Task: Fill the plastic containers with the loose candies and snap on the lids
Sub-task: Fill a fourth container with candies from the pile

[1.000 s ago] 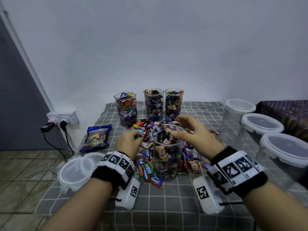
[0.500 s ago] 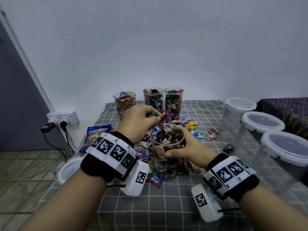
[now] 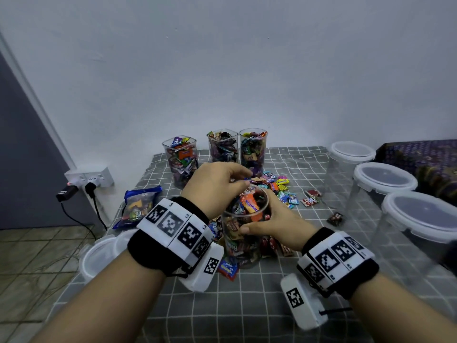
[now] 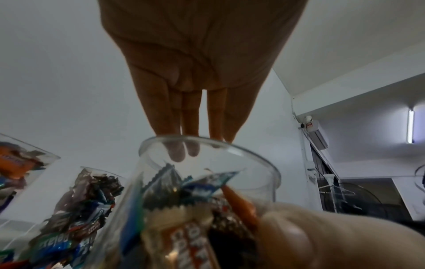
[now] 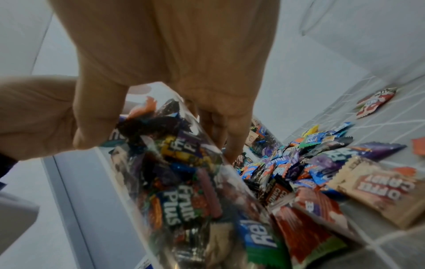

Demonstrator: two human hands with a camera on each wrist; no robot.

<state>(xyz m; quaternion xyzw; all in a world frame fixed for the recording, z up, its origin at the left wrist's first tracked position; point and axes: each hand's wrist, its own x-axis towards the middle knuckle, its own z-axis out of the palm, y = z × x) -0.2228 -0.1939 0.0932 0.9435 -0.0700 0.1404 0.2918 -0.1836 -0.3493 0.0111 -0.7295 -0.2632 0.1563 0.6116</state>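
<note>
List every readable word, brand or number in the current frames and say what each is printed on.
"Fruit Plus": wrapper inside the held container.
"OFFEE CANDY", upside down, first letter hidden: beige wrapper on the table.
"Mentos": yellow wrapper in the loose candies.
"Relax", mirrored: blue wrapper in a neighbouring container.
Wristband squares are marker patterns; its small characters and other wrappers are too blurred.

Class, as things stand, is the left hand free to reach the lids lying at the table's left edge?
Probably yes: the left hand hovers open over the container, holding nothing, and nothing blocks the lids.

Head view high, looking down; wrist views close; all share container (image 3: 243,226).
</note>
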